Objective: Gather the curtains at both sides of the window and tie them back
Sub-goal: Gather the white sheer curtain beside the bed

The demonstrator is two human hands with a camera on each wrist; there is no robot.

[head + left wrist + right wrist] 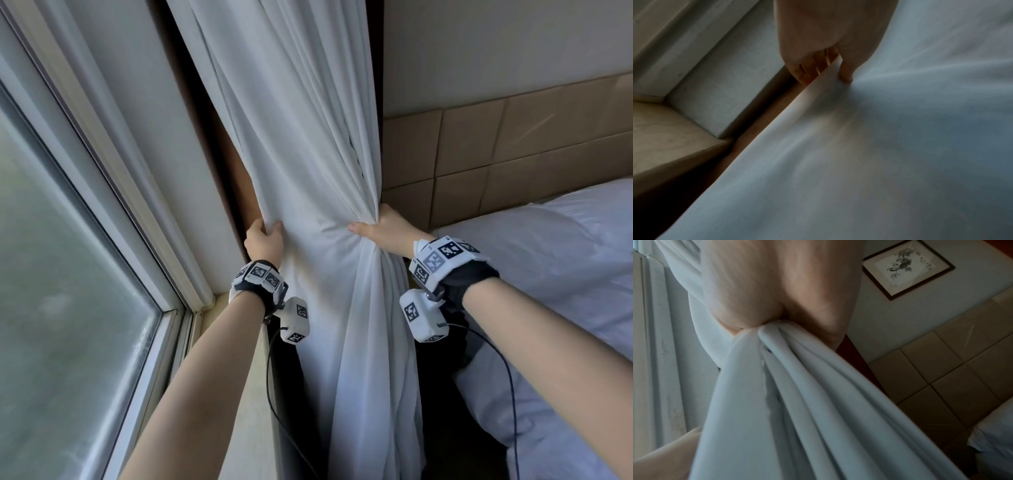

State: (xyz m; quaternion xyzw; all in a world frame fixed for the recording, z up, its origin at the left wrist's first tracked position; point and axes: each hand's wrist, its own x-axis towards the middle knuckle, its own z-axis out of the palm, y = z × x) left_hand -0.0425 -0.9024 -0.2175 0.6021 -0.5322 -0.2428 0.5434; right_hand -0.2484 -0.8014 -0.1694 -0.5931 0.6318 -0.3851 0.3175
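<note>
A white curtain (301, 164) hangs at the right side of the window. My left hand (263, 240) pinches its left edge, thumb in front and fingers behind the cloth. In the left wrist view the curtain (879, 146) spreads below my left hand (830, 68), whose thumb presses its front. My right hand (380, 228) grips the bunched folds at the curtain's right edge. The right wrist view shows the curtain (797, 402) gathered into thick folds that run out from under my right hand (772, 296). No tie-back is in view.
The window pane (68, 291) and its white frame (144, 212) fill the left. A stone sill (663, 129) lies below. A bed with white linen (548, 274) and a tan padded headboard (513, 144) stand right. A framed picture (906, 267) hangs above.
</note>
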